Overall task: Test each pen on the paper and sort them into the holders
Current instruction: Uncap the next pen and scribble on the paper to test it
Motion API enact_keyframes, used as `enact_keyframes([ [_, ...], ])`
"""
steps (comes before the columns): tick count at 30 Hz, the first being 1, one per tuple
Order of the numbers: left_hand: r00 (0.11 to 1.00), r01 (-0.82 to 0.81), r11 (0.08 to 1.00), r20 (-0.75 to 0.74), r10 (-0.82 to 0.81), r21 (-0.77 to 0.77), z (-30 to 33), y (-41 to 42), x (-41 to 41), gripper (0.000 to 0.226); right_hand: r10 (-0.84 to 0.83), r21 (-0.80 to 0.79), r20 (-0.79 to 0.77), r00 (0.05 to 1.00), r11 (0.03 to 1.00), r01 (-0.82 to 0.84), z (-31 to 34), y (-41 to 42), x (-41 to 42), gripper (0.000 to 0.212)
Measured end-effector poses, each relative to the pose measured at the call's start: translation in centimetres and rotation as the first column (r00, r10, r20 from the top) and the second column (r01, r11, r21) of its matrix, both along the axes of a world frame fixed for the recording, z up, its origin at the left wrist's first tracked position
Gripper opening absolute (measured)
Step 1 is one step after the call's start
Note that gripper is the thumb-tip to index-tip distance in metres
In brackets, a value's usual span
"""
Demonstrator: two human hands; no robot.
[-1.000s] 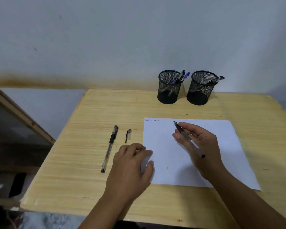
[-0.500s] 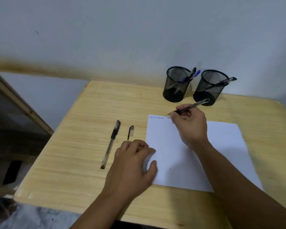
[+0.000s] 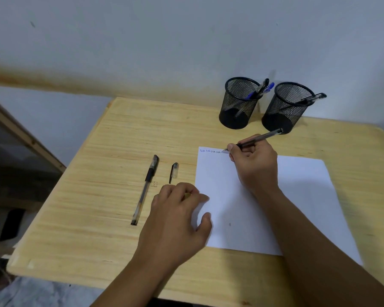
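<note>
Since a second ago we have carried our right hand (image 3: 254, 161) from the middle of the paper (image 3: 264, 202) up to its far left corner, and the pen (image 3: 256, 141) now slants with its tip on the sheet at the end of a short row of scribbles. Our right fingers pinch that pen low on the barrel, its back end pointing toward the right holder (image 3: 285, 107). Our left hand (image 3: 177, 218) has stayed put, fingers loosely curled and grasping nothing, thumb and fingertips pressing the near left edge of the paper flat. Just left of that hand lie a loose pen cap (image 3: 174, 171) and a capped black pen (image 3: 145, 188) on the wooden table (image 3: 98, 196). At the far edge stand two mesh cups: the left holder (image 3: 238, 104) has blue and black pens, the right holder one pen.
</note>
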State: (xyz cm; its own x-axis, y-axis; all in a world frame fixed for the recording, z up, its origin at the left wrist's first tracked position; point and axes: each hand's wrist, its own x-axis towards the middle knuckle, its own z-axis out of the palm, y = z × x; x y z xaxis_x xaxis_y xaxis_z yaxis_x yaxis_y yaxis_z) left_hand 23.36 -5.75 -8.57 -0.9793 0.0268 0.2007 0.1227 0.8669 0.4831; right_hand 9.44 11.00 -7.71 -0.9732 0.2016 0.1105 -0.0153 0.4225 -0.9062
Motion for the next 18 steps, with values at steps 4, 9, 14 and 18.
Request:
enact_keyframes([
  [4, 1.0, -0.002, 1.0, -0.004, 0.002, 0.009, -0.05, 0.0, 0.0, 0.033, -0.007, 0.03, -0.015, 1.0, 1.0, 0.008, 0.07, -0.11, 0.12, 0.022],
  [9, 1.0, -0.004, 1.0, -0.003, 0.004, 0.013, -0.14, 0.05, 0.05, 0.033, 0.007, 0.074, -0.022, 1.0, 0.997, -0.005, 0.21, -0.14, 0.18, 0.016],
  [14, 1.0, 0.0, 1.0, -0.002, 0.0, 0.03, -0.21, 0.08, 0.05, 0.033, 0.003, 0.066, -0.033, 0.999, 0.998, -0.001, 0.1, -0.08, 0.14, 0.018],
  [18, 1.0, 0.009, 1.0, 0.01, -0.01, 0.025, -0.2, 0.08, 0.05, 0.034, -0.002, 0.067, -0.026, 1.0, 0.998, 0.003, 0.17, 0.02, 0.18, 0.015],
])
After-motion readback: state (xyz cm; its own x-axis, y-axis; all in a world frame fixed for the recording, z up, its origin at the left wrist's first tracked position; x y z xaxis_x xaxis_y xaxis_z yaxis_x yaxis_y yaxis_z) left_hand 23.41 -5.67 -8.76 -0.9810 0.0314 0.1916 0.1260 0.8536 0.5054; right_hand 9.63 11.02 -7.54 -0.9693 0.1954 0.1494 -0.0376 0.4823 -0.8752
